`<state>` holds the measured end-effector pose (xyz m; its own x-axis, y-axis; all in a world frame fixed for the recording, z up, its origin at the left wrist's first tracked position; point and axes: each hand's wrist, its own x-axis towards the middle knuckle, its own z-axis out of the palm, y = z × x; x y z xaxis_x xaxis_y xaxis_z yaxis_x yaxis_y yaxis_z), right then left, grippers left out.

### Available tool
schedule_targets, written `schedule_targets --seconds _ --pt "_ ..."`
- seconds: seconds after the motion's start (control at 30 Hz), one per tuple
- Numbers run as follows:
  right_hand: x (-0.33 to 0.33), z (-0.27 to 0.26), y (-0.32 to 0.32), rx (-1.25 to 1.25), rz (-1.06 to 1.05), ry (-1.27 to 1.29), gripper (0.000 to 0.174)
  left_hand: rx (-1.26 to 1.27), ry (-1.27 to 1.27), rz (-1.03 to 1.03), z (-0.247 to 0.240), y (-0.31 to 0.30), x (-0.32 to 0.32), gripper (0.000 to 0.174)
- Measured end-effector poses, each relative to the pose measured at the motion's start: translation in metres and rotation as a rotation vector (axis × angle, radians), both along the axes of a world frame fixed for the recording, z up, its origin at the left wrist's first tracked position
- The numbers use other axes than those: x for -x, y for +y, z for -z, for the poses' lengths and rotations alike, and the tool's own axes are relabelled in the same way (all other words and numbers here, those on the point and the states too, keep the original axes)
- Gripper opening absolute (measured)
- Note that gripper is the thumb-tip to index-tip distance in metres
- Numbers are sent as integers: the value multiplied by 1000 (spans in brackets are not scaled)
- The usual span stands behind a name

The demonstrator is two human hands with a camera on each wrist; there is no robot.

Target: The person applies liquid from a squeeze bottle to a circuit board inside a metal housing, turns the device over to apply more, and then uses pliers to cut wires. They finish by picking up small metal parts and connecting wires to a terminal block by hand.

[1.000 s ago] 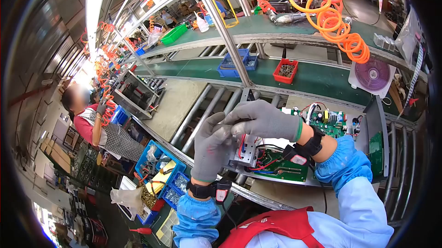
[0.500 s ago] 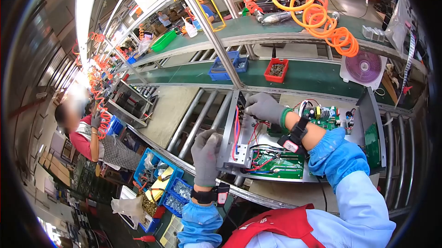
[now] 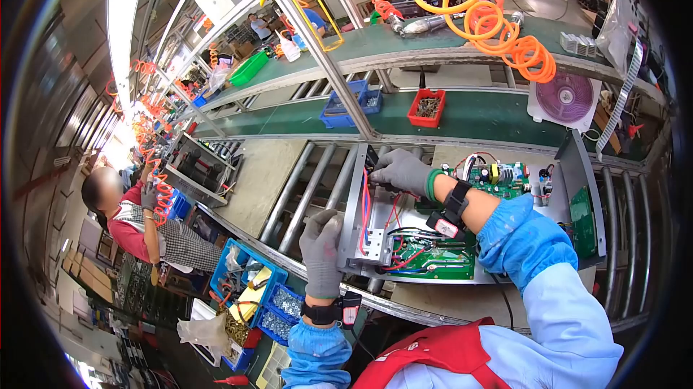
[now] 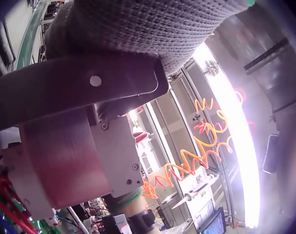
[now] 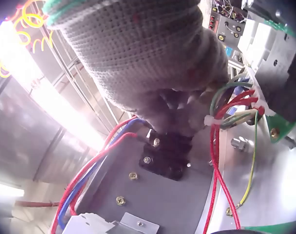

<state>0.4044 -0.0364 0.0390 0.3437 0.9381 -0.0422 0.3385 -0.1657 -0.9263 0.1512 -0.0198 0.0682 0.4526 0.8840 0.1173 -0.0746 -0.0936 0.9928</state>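
Observation:
An open grey metal chassis (image 3: pixel 351 208) holds circuit boards and wires. At the far end of its left side wall, the gloved right hand (image 3: pixel 403 172) has its fingers curled on a black block (image 5: pixel 160 161) with screws, beside red and blue wires (image 5: pixel 92 163). The right glove (image 5: pixel 152 63) hides the block's upper end. Outside the same wall, nearer the body, is the gloved left hand (image 3: pixel 321 253), upright with bent fingers. In the left wrist view the left glove (image 4: pixel 133 29) is partly behind a dark metal part (image 4: pixel 65 87); its fingertips and anything between them are hidden.
Blue bins (image 3: pixel 276 327) of small hardware stand at the lower left. Rollers (image 3: pixel 307 194) run beside the chassis. Beyond lie a red bin (image 3: pixel 426 109), a fan (image 3: pixel 565 100) and hanging orange coiled hoses (image 3: pixel 530 57). Another person (image 3: pixel 133 219) stands at the left.
The hands were together above the chassis and have parted. The right hand went to the wall's far end and its black block; the left dropped beside the wall. The view has shifted slightly.

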Motion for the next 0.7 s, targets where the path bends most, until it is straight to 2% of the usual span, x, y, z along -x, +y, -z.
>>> schedule_targets --seconds 0.13,0.23,0.33,0.43,0.53,0.67,0.7 --pt "0 0 -4 -1 32 -53 35 6 7 -5 0 -1 -1 32" --pt "5 1 -2 -52 9 80 35 11 7 -4 3 0 0 32" --pt "7 -1 0 -69 -15 46 35 9 4 0 4 2 0 33" --pt "8 -1 5 -133 20 -336 36 14 5 -1 4 2 0 34" --pt "15 -16 -8 -67 48 -226 36 25 -20 -9 3 1 0 27" --pt "-7 -59 -34 81 -51 -403 28 41 -40 -9 3 -4 2 26" --pt "-17 -71 -38 89 -92 -373 27 41 -58 1 6 -2 2 27"
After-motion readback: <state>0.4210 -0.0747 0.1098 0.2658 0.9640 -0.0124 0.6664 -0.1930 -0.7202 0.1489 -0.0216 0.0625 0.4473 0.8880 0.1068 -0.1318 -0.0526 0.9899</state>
